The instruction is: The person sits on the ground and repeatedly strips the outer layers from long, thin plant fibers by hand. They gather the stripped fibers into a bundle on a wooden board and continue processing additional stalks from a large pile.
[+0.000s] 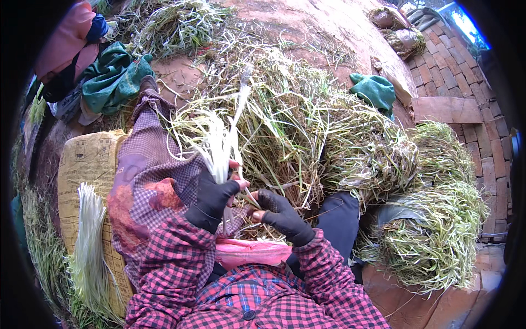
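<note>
My left hand (215, 193), in a dark fingerless glove, is closed around a bundle of pale leafy stalks (215, 144) whose white ends point away from me. Close beside it on the right, my right hand (269, 207), gloved the same way, pinches a thin stalk (251, 197) between thumb and fingers. Beyond both hands spreads a large heap of green and dry stalks (283, 123). A neat bunch of whitish stalks (90, 234) lies on a yellow printed sack (70, 164) at the left. Pink plastic (252, 251) shows across my lap.
Tied bundles of stalks (431, 238) lie at the right, near a brick floor (493, 164). Green cloth (119, 82) and a person in pink (65, 45) are at upper left. Another green cloth (374, 90) lies behind the heap. More stalks (176, 28) are piled at the top.
</note>
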A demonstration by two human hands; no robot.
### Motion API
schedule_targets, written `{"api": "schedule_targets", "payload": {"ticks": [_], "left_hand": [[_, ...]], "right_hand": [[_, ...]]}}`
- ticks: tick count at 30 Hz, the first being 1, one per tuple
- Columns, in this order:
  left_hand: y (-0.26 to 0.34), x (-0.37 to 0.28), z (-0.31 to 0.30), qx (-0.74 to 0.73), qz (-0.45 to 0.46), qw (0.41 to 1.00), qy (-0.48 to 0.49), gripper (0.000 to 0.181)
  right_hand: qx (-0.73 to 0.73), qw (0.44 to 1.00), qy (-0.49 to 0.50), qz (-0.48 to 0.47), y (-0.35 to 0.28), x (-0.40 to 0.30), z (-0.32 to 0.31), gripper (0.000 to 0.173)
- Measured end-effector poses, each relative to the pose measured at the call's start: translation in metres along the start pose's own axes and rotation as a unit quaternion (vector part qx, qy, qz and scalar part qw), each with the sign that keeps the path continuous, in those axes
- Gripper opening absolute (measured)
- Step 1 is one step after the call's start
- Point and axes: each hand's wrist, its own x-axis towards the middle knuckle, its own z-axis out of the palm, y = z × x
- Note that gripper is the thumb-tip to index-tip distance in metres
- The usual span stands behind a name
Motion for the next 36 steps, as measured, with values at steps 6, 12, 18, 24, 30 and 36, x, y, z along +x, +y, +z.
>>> {"api": "schedule_targets", "payload": {"ticks": [6,12,18,24,30,36], "left_hand": [[-0.009,0.002,-0.006,-0.019,0.029,0.999,0.016,0.042],[0.040,0.008,-0.051,-0.201,0.059,0.975,0.075,0.044],[0.040,0.007,-0.054,-0.261,0.093,0.959,0.065,0.029],[0.040,0.008,-0.063,-0.248,0.074,0.964,0.062,0.025],[0.016,0.012,-0.029,-0.186,0.016,0.980,0.065,0.030],[0.011,0.006,-0.015,-0.068,-0.050,0.995,0.061,0.045]], "right_hand": [[-0.180,0.979,0.057,-0.082,0.036,0.013,-0.003,0.010],[-0.146,0.974,0.170,0.013,0.042,-0.028,-0.059,0.013],[-0.358,0.867,0.346,0.004,0.015,-0.054,-0.180,0.010],[-0.698,0.532,0.446,0.173,-0.014,-0.079,-0.237,0.049],[-0.462,0.857,0.083,-0.213,0.023,0.003,-0.026,0.040],[-0.119,0.980,0.127,-0.093,0.037,0.005,-0.026,0.016]]}}
